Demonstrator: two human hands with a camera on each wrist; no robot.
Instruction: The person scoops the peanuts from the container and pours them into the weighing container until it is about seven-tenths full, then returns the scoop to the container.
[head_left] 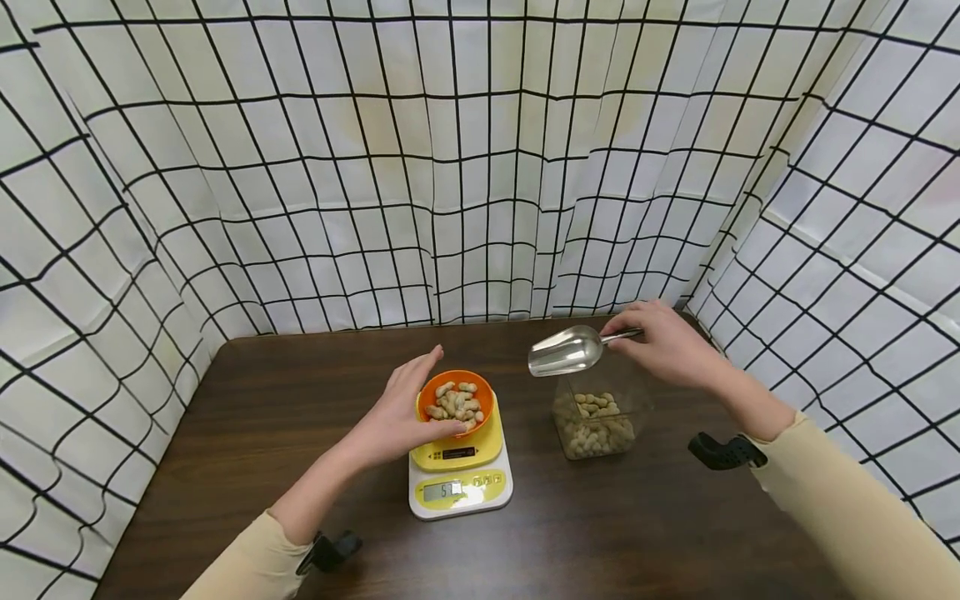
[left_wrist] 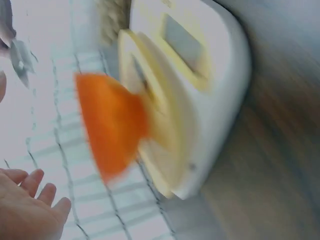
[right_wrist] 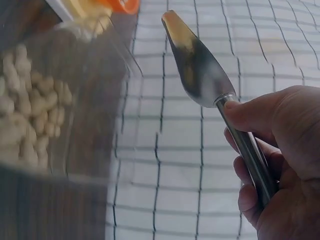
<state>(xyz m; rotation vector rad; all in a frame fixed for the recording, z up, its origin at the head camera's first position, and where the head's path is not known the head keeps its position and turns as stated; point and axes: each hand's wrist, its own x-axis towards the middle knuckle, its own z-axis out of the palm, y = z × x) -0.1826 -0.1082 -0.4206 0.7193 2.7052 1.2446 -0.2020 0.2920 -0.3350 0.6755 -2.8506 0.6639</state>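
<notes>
My left hand (head_left: 397,418) is beside the orange bowl (head_left: 487,390), its fingers spread and extended. In the left wrist view a gap shows between those fingers (left_wrist: 37,187) and the bowl. Unshelled peanuts (head_left: 459,403) lie in the bowl, which sits on a yellow and white kitchen scale (head_left: 480,498) with a lit display. My right hand (head_left: 663,343) grips the handle of a metal scoop (head_left: 566,352), held above a clear container (right_wrist: 95,105). More peanuts (head_left: 596,433) fill the container's lower part. No peanuts show in the scoop's bowl.
Everything stands on a dark wooden table (head_left: 300,400). White cloth with a black grid (head_left: 480,183) hangs behind it and along both sides. Dark straps (head_left: 723,452) circle both wrists. The container stands right of the scale, with a gap between them.
</notes>
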